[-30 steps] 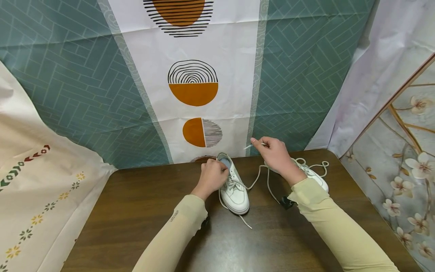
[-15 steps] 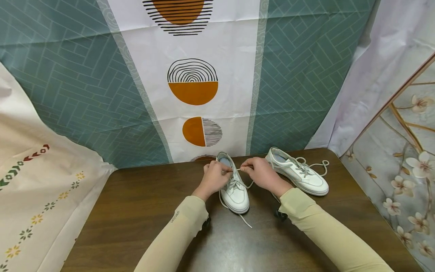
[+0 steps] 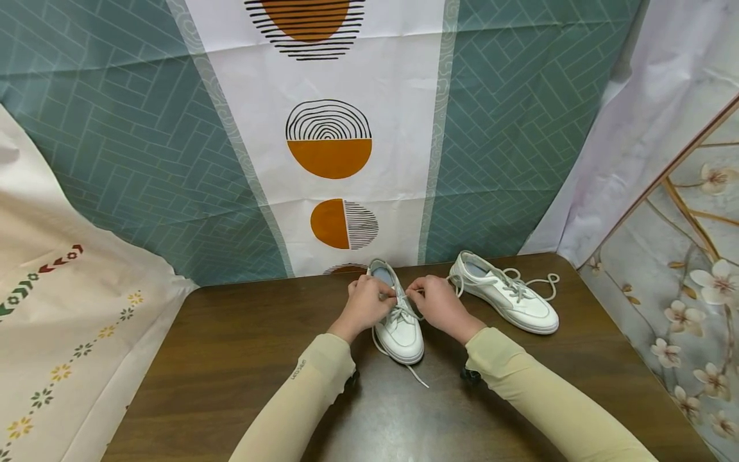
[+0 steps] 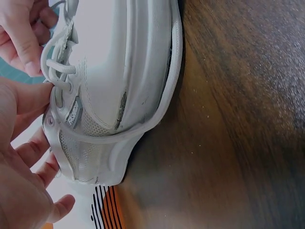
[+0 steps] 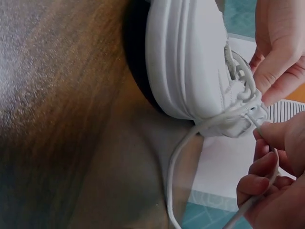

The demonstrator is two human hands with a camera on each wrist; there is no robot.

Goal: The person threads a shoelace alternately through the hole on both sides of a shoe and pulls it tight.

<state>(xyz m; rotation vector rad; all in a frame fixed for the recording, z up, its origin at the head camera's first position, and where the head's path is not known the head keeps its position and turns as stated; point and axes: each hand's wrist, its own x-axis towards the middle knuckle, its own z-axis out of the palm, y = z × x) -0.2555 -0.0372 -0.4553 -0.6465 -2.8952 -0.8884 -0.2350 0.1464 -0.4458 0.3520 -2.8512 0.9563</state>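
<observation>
A white lace-up shoe (image 3: 405, 339) stands on the brown table, its toe toward me. My left hand (image 3: 368, 301) grips the shoe's upper edge by the eyelets, thumb and index finger beside the lacing (image 4: 61, 69). Several of its other fingers rest along the collar in the left wrist view. Close by on the shoe's other side, my right hand (image 3: 437, 303) pinches a pale shoelace (image 5: 239, 213). That lace runs from the top eyelets through its curled fingers (image 5: 255, 183). One more length of lace (image 4: 174, 71) drapes along the shoe's side.
A second white shoe (image 3: 508, 296) lies to the right, laced, with loose lace ends looping behind it. The table (image 3: 231, 359) meets a patterned cloth backdrop (image 3: 398, 160) at its far edge. A loose lace end (image 3: 418, 376) trails past the near shoe's toe.
My right hand has come down and left from its raised spot, bringing the lace to the shoe's eyelets. The second shoe is uncovered. My left hand has shifted only slightly.
</observation>
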